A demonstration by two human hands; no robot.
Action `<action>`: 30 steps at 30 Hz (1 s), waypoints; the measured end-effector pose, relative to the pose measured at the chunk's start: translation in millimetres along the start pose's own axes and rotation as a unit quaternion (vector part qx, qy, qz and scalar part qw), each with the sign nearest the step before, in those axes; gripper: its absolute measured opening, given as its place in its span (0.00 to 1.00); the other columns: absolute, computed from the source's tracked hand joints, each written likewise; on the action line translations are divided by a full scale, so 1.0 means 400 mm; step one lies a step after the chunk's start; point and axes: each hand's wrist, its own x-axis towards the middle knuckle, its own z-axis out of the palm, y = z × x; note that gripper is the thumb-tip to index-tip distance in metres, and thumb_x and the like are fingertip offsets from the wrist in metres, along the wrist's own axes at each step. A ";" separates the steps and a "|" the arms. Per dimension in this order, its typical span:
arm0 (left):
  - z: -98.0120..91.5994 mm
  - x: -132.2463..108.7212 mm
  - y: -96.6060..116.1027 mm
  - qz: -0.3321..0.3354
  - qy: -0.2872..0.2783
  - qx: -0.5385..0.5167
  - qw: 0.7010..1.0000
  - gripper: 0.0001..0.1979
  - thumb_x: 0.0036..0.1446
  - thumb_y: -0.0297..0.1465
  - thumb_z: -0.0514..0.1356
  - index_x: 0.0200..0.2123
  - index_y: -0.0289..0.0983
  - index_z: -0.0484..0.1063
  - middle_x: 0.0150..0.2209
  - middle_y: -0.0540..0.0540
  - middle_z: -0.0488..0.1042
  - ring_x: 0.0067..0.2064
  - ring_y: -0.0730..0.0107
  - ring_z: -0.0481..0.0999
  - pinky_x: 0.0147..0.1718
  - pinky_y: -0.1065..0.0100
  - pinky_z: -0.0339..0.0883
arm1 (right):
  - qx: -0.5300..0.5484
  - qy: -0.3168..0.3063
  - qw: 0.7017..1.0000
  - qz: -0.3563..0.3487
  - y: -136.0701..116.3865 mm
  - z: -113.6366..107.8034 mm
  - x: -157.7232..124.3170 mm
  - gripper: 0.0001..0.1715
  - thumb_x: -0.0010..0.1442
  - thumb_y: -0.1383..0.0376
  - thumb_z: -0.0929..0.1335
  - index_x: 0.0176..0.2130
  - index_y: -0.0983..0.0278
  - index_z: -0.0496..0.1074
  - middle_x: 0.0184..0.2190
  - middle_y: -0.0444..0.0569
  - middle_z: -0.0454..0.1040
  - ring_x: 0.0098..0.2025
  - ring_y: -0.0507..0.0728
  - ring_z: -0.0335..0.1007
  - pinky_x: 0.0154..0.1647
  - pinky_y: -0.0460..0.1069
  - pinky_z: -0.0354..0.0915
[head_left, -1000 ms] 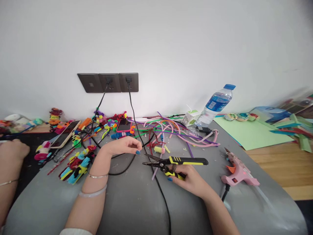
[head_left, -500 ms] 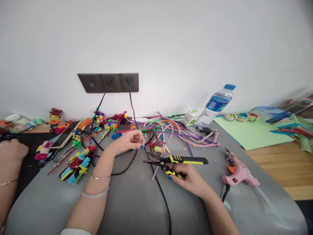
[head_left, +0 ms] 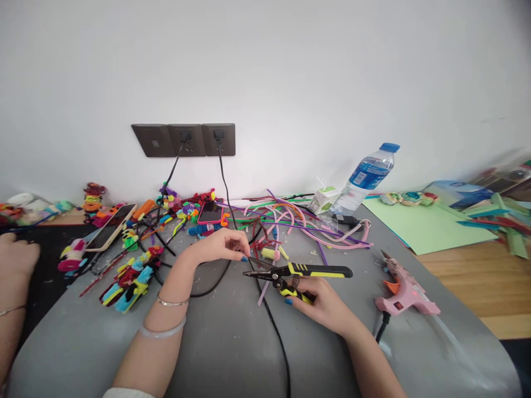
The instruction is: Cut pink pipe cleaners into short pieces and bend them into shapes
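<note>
Over the grey tabletop (head_left: pixel 232 348), the right hand (head_left: pixel 315 301) holds the black-and-yellow long-nose pliers (head_left: pixel 286 272), its fingers wrapped around the lower handle, with the thumb lying along it. The pliers point to the left and their jaws stand apart. The left hand (head_left: pixel 222 246) is just beside the pliers' nose, with the fingers curled and the thumb brought close to the index finger; I cannot tell whether something thin is pinched there, nor whether the fingertips touch the upper jaw. On the left forearm are a silver bangle (head_left: pixel 171 302) and a pale bangle (head_left: pixel 164 333). Behind the pliers lie a yellow fuzzy piece (head_left: pixel 270 254) and a tangle of pipe cleaners (head_left: pixel 286 218), mostly pink and purple. A black cable (head_left: pixel 286 356) runs below the nose of the pliers. To the right rests a pink glue gun (head_left: pixel 404 296); farther back, a water bottle (head_left: pixel 367 177) leans near a drink carton (head_left: pixel 323 199). At the left edge, another person's hand (head_left: pixel 19 260) is partly visible.
</note>
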 end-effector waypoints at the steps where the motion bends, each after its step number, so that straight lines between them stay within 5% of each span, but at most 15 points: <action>1: 0.000 0.000 0.001 -0.001 -0.002 0.005 1.000 0.05 0.52 0.30 0.64 0.32 0.34 0.75 0.33 0.49 0.70 0.32 0.73 0.65 0.32 0.70 0.57 | -0.001 -0.001 1.000 -0.001 0.000 0.000 0.000 0.21 0.65 0.53 0.64 0.31 0.65 0.76 0.25 0.48 0.74 0.27 0.53 0.64 0.31 0.46 0.60; 10: 0.002 -0.001 0.006 -0.016 -0.013 0.048 0.999 0.07 0.51 0.32 0.65 0.30 0.35 0.71 0.32 0.50 0.68 0.32 0.73 0.64 0.33 0.70 0.57 | -0.020 -0.007 1.000 -0.002 0.000 -0.001 0.000 0.21 0.65 0.52 0.64 0.31 0.65 0.75 0.24 0.47 0.72 0.26 0.53 0.62 0.30 0.46 0.57; 20: -0.006 -0.004 0.007 -0.050 -0.055 0.073 0.995 0.09 0.53 0.35 0.63 0.31 0.34 0.73 0.29 0.50 0.67 0.30 0.73 0.62 0.29 0.71 0.56 | -0.031 -0.029 0.999 0.000 -0.009 -0.013 0.009 0.23 0.63 0.56 0.66 0.21 0.64 0.63 0.20 0.43 0.63 0.25 0.51 0.53 0.28 0.47 0.52; 30: -0.010 -0.018 0.010 -0.104 -0.101 0.051 0.988 0.11 0.54 0.36 0.64 0.31 0.33 0.74 0.27 0.50 0.69 0.28 0.74 0.64 0.28 0.72 0.57 | -0.010 -0.061 0.998 0.011 -0.026 -0.025 0.014 0.16 0.61 0.61 0.68 0.23 0.65 0.68 0.20 0.41 0.62 0.25 0.50 0.49 0.26 0.46 0.50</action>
